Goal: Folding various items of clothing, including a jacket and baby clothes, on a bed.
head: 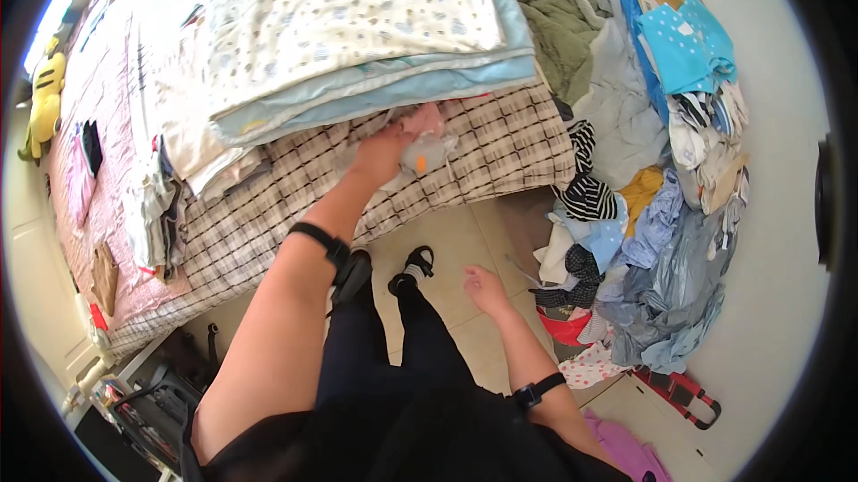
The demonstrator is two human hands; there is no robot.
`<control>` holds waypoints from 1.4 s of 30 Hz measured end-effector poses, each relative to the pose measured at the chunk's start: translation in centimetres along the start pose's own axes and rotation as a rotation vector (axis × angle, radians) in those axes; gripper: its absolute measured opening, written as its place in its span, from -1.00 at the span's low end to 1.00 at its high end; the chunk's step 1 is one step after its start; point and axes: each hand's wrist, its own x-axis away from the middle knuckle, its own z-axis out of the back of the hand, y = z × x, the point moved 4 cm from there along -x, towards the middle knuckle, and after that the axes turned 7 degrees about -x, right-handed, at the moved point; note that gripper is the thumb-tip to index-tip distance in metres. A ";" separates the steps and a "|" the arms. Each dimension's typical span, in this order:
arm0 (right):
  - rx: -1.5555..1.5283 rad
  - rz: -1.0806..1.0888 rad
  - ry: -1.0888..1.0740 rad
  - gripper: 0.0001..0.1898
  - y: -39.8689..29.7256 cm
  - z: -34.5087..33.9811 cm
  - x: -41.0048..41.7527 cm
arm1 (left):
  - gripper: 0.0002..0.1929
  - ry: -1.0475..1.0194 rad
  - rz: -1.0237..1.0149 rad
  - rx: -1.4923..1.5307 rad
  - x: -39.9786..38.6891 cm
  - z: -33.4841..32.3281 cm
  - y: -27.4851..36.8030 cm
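Note:
My left hand [382,155] reaches onto the edge of the bed, its fingers at a pink cloth [425,121] and a clear plastic bag [430,153] with an orange spot. Its fingertips are partly hidden, so I cannot tell whether they grip either one. Just beyond lies a thick stack of folded bedding, with a white patterned quilt [355,6] on top and light blue layers [402,83] beneath. Over the tiled floor hangs my right hand [485,289], holding nothing, its fingers loosely curled.
A plaid bedsheet [509,140] covers the near bed edge. Folded clothes [155,214] and a yellow plush toy [47,93] are at the left. On the right, piled clothes [590,200], a grey plastic bag [684,281] and a blue dotted cloth [690,46] lie along the wall. A red-framed cart [677,391] stands low right.

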 end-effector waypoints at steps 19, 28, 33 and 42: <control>0.205 0.250 -0.274 -0.61 -22.7 -15.3 -7.7 | -0.27 0.176 0.775 0.241 37.9 8.6 -40.8; 0.085 0.159 -0.002 -0.60 -23.4 -2.2 -5.9 | -0.39 0.201 1.109 0.207 33.3 9.9 -37.9; -0.041 0.104 0.234 -0.56 -19.6 8.9 -5.2 | -0.48 0.820 0.537 0.253 23.7 20.4 -26.4; 0.383 0.003 0.472 -0.27 -17.7 28.8 -14.5 | -0.62 0.282 -0.200 0.574 -1.1 20.3 12.6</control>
